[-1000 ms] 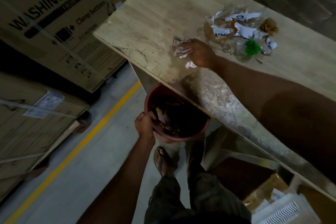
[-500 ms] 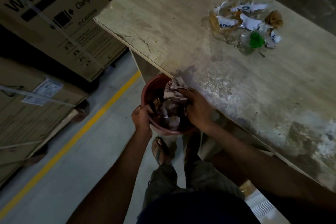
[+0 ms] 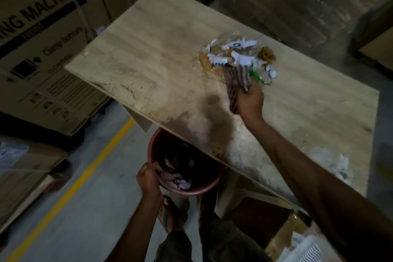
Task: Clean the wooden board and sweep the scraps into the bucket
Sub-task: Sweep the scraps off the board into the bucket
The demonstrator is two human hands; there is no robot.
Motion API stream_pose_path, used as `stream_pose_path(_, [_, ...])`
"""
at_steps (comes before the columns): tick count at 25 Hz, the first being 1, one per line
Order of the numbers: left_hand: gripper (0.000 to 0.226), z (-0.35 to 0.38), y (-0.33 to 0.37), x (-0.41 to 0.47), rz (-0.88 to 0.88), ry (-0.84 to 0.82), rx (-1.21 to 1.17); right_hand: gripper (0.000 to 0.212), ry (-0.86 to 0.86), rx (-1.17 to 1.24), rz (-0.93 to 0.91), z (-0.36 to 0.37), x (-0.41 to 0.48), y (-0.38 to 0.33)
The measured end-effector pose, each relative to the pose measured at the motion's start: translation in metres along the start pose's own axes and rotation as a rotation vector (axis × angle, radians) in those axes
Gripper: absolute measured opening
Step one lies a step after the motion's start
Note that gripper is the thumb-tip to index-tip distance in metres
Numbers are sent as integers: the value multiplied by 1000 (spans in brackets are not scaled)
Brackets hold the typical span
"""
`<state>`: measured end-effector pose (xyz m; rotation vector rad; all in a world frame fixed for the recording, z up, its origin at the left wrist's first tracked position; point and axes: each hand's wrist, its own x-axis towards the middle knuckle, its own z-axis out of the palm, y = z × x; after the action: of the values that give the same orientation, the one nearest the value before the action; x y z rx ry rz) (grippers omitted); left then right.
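Note:
A pale wooden board (image 3: pixel 161 53) lies as a tabletop, stained dark and white along its near edge. A pile of scraps (image 3: pixel 238 55), white paper, clear plastic, brown bits and a green piece, sits at its far middle. My right hand (image 3: pixel 249 100) grips a striped cloth (image 3: pixel 237 80) whose end touches the near side of the pile. Below the board's near edge, my left hand (image 3: pixel 148 176) grips the rim of a reddish bucket (image 3: pixel 191 190), which holds crumpled scraps and is partly hidden under the board.
Large cardboard boxes (image 3: pixel 42 44) marked "washing machine" stand at the left, with more boxes (image 3: pixel 23 174) lower left. A yellow line (image 3: pixel 85 168) runs along the grey floor. My feet in sandals (image 3: pixel 170 215) are below the bucket. A white ribbed item (image 3: pixel 308 251) lies at lower right.
My right hand left the bucket, where it dropped paper scraps, and reached out over the board to the far pile, now with the striped cloth. The left hand stays on the bucket rim.

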<state>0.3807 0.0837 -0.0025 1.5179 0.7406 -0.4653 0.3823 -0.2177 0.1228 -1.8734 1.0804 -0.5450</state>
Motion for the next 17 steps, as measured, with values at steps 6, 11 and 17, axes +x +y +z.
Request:
stream_pose_path(6, [15, 15, -5, 1, 22, 21, 11, 40, 312, -354, 28, -43, 140, 0])
stream_pose_path(11, [13, 28, -6, 3, 0, 35, -4, 74, -312, -728, -237, -31, 199, 52])
stream_pose_path(17, [15, 31, -1, -1, -8, 41, -11, 61, -387, -859, -180, 7, 145, 64])
